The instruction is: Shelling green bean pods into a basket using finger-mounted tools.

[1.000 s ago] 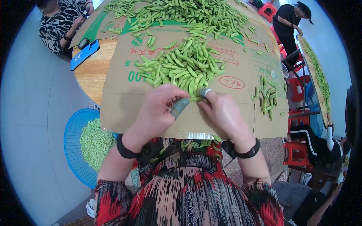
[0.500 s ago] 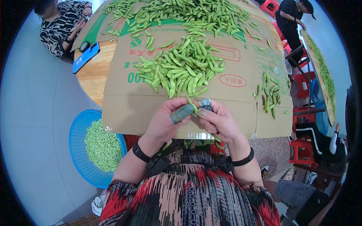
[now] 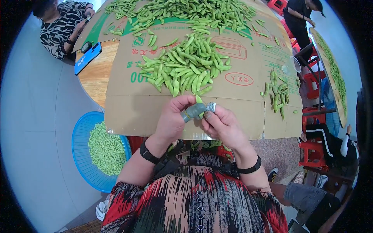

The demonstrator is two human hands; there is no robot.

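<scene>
Above the near part of a flattened cardboard sheet (image 3: 136, 112), my two hands meet over a green soybean pod (image 3: 199, 99). My left hand (image 3: 171, 118) is closed on the pod, its thumb in a grey-green cover lying across it. My right hand (image 3: 225, 126) is closed at the pod's lower end, a silvery wrap on one finger. The covered thumb hides much of the pod. Just beyond my fingers is a heap of unopened pods (image 3: 190, 66), backed by a larger heap (image 3: 186, 13).
Left of my lap stands a blue basket (image 3: 79, 155) of shelled green beans (image 3: 105, 149). A blue phone (image 3: 88, 58) lies on the wooden tabletop (image 3: 97, 79). Darker pods (image 3: 279, 95) and a clear cup (image 3: 290, 66) are at right. Other people sit or stand around.
My left thumb has moved up and right over the pod, covering more of it. The pod's tip now points up past the thumb. My right hand has shifted slightly.
</scene>
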